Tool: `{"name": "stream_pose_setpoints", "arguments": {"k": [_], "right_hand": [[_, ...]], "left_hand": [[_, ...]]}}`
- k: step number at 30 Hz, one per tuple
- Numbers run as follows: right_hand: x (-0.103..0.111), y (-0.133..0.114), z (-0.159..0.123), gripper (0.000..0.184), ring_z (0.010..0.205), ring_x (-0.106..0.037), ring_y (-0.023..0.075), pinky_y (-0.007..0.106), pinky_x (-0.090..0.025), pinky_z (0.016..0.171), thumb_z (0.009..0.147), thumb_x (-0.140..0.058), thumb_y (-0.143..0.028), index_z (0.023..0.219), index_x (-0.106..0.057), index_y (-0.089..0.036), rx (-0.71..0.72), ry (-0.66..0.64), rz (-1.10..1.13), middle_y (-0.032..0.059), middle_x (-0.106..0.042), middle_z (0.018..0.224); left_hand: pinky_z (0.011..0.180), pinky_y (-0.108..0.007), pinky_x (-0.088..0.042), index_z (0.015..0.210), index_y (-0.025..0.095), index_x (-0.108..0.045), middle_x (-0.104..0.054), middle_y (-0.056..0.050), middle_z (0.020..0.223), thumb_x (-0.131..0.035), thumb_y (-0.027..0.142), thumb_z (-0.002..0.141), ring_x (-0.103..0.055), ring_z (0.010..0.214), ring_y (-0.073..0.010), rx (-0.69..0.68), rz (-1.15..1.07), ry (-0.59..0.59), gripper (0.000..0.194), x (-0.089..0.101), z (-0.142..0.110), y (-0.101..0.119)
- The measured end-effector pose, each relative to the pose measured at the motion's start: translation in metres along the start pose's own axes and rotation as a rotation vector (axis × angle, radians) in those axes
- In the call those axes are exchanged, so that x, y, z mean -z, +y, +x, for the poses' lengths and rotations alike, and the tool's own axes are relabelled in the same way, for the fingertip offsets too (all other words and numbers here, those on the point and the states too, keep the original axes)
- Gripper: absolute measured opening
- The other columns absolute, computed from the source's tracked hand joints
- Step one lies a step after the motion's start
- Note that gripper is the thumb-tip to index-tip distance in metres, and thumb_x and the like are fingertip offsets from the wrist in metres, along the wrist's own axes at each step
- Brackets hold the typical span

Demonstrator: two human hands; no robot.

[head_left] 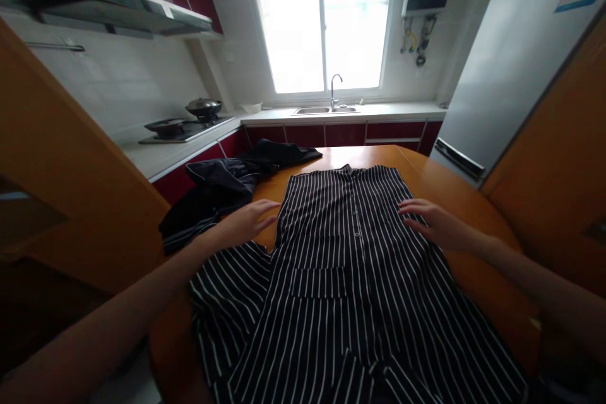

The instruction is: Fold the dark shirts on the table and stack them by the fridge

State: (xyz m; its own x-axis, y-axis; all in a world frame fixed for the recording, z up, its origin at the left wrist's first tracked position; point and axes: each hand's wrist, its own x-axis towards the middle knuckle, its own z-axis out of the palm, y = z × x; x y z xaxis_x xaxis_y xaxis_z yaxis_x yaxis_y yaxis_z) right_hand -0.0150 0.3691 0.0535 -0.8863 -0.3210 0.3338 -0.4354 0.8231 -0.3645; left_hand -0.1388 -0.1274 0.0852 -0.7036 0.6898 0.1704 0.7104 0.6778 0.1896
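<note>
A black shirt (312,208) with white stripes lies flat in the middle of the round wooden table (473,221), with its buttons (356,234) in a line. One sleeve (230,293) lies out on the left. The left hand (259,219) is just beside the shirt's left edge, fingers a bit bent and thumb apart. The right hand (430,222) is over the right edge, with its fingers and thumb loosely apart too. I can't tell if either one touches the cloth. The shirt's far end stops near the table's far edge. There is bare wood on the right. On the left, dark clothes (222,180) lie along the edge, so there's less room. Past the table is a sink (312,111).
</note>
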Motion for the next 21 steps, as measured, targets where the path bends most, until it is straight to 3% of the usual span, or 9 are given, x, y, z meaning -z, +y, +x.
{"name": "stream_pose_setpoints", "arguments": {"k": [2, 4, 6, 8, 11, 15, 21], "right_hand": [[0.002, 0.019, 0.053, 0.029, 0.118, -0.06, 0.0277, 0.045, -0.046, 0.106, 0.094, -0.056, -0.029, 0.118, -0.069, -0.02, -0.006, 0.001, -0.089, 0.0125, -0.066, 0.125], [0.001, 0.036, 0.103, 0.03, 0.115, -0.06, 0.0277, 0.041, -0.046, 0.104, 0.093, -0.057, -0.026, 0.119, -0.068, -0.017, -0.088, -0.015, -0.184, 0.0136, -0.067, 0.122], [-0.004, 0.053, 0.143, 0.031, 0.119, -0.059, 0.0262, 0.036, -0.044, 0.104, 0.094, -0.057, -0.026, 0.121, -0.068, -0.018, -0.223, -0.056, -0.24, 0.0128, -0.066, 0.126], [-0.01, 0.071, 0.173, 0.03, 0.12, -0.059, 0.0251, 0.033, -0.043, 0.103, 0.095, -0.056, -0.026, 0.12, -0.069, -0.019, -0.328, -0.091, -0.262, 0.0118, -0.066, 0.128], [-0.02, 0.1, 0.201, 0.028, 0.114, -0.062, 0.0253, 0.033, -0.045, 0.098, 0.096, -0.053, -0.027, 0.115, -0.072, -0.02, -0.4, -0.111, -0.26, 0.0116, -0.069, 0.124], [-0.036, 0.132, 0.227, 0.027, 0.109, -0.064, 0.0247, 0.032, -0.047, 0.093, 0.096, -0.053, -0.029, 0.11, -0.074, -0.02, -0.445, -0.126, -0.225, 0.0119, -0.071, 0.119], [-0.061, 0.149, 0.268, 0.029, 0.096, -0.067, 0.0228, 0.028, -0.048, 0.085, 0.092, -0.061, -0.04, 0.099, -0.077, -0.017, -0.445, -0.155, -0.145, 0.0126, -0.075, 0.104]], "left_hand": [[0.108, -0.034, -0.043, 0.129, 0.02, -0.065, -0.067, -0.008, 0.128, -0.05, 0.04, 0.097, -0.061, 0.12, -0.0239, 0.002, -0.014, 0.074, 0.041, 0.002, 0.07, 0.006], [0.105, -0.032, -0.044, 0.122, 0.023, -0.07, -0.069, -0.006, 0.125, -0.056, 0.031, 0.092, -0.062, 0.117, -0.0239, 0.135, -0.013, 0.071, 0.034, -0.003, 0.135, 0.005], [0.099, -0.028, -0.046, 0.114, 0.025, -0.074, -0.072, -0.006, 0.12, -0.062, 0.028, 0.089, -0.064, 0.113, -0.0234, 0.295, -0.027, 0.037, 0.028, -0.012, 0.186, -0.006], [0.092, -0.026, -0.049, 0.105, 0.024, -0.077, -0.074, -0.008, 0.114, -0.067, 0.025, 0.085, -0.067, 0.107, -0.0236, 0.398, -0.035, 0.017, 0.023, -0.021, 0.222, -0.027], [0.086, -0.027, -0.051, 0.098, 0.019, -0.077, -0.075, -0.012, 0.109, -0.072, 0.023, 0.081, -0.069, 0.101, -0.0251, 0.535, -0.042, 0.007, 0.018, -0.031, 0.249, -0.068], [0.079, -0.03, -0.054, 0.094, 0.013, -0.075, -0.074, -0.016, 0.1, -0.076, 0.031, 0.079, -0.071, 0.091, -0.0268, 0.672, -0.073, -0.022, 0.023, -0.041, 0.259, -0.113], [0.061, -0.025, -0.053, 0.095, 0.014, -0.076, -0.074, -0.009, 0.085, -0.085, 0.037, 0.069, -0.068, 0.07, -0.0197, 0.7, -0.184, -0.159, 0.037, -0.057, 0.272, -0.133]]}}
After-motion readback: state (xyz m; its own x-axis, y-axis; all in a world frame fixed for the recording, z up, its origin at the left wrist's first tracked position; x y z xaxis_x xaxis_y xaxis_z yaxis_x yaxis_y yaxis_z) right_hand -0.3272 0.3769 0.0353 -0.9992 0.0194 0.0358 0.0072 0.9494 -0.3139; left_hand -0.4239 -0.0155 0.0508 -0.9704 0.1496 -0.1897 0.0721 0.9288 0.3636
